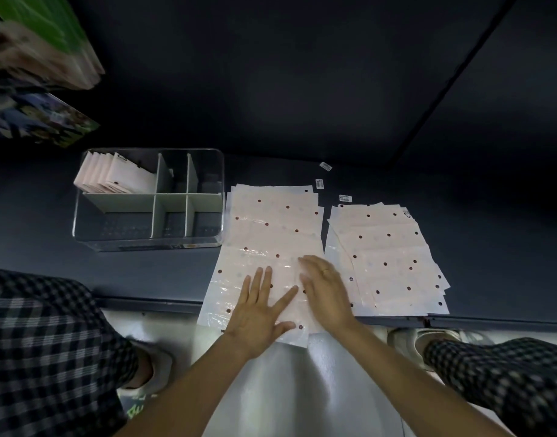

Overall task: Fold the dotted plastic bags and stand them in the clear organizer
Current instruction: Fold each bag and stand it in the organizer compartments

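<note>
Step in hand: flattening the top bag [271,234] before the first fold, judged from the two palms laid on it.
Left hand [258,313]: fingers straight and spread wide, palm down on the near part of the bag; it grips nothing.
Right hand [326,288]: fingers straight and together, palm down just beside the left hand; a ring shows on one finger; it grips nothing.
Bag position: unfolded, lying lengthwise on the desk [145,272], its near end hanging past the desk edge; more sheets lie under it.
Technique: the hands should press outward from the middle to push out air, then match corner to corner before creasing; the glossy film looks slippery, so one palm should anchor while the other folds.
Risk: the overhanging end may drag the sheet off line; sliding it fully onto the desk first seems wise.
Second pile [387,257]: fanned dotted bags, just right of the first, not touching the hands.
Organizer [148,200]: clear, with pale dividers, left of the bags; folded bags [113,176] stand in its far left compartment, the other compartments hold none.
Labels [325,166]: small stickers on the desk beyond the piles.
Desk: dark, matte.
Room: dark wall behind; pale floor below; blurred coloured items at upper left.
</note>
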### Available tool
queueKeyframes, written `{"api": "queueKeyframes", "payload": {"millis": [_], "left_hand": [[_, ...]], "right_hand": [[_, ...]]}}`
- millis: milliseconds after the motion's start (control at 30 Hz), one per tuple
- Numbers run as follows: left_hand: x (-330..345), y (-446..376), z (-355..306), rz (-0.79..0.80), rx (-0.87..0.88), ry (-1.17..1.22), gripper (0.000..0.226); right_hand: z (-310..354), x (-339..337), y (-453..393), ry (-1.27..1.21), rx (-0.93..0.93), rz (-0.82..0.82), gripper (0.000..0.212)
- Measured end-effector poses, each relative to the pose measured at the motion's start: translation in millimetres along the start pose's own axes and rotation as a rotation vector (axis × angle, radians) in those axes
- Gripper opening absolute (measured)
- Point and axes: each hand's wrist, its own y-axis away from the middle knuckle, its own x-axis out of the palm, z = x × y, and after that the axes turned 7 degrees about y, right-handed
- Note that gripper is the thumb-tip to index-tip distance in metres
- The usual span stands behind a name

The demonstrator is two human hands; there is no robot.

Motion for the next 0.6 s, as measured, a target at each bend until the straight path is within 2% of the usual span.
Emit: {"api": "queueKeyframes", "payload": {"millis": [100,200,367,600], "left_hand": [[3.5,-1.1,1.0,0.006,0.010,0.000,0.070],[3.3,-0.7,4.4,0.012,0.023,-0.005,0.068],[-2.8,6.9,15.0,-0.013,0.044,0.023,0.065],[-13.4,14.1,17.0,-0.042,-0.036,0.053,0.058]], "right_hand": [[21.6,19.6,11.2,0.076,-0.132,0.153,0.045],[18.6,31.3,14.0,0.163,-0.059,0.227,0.054],[-16.4,21.7,23.9,0.226,0.005,0.278,0.062],[-55.4,-13.4,35.4,0.246,-0.130,0.307,0.061]]}}
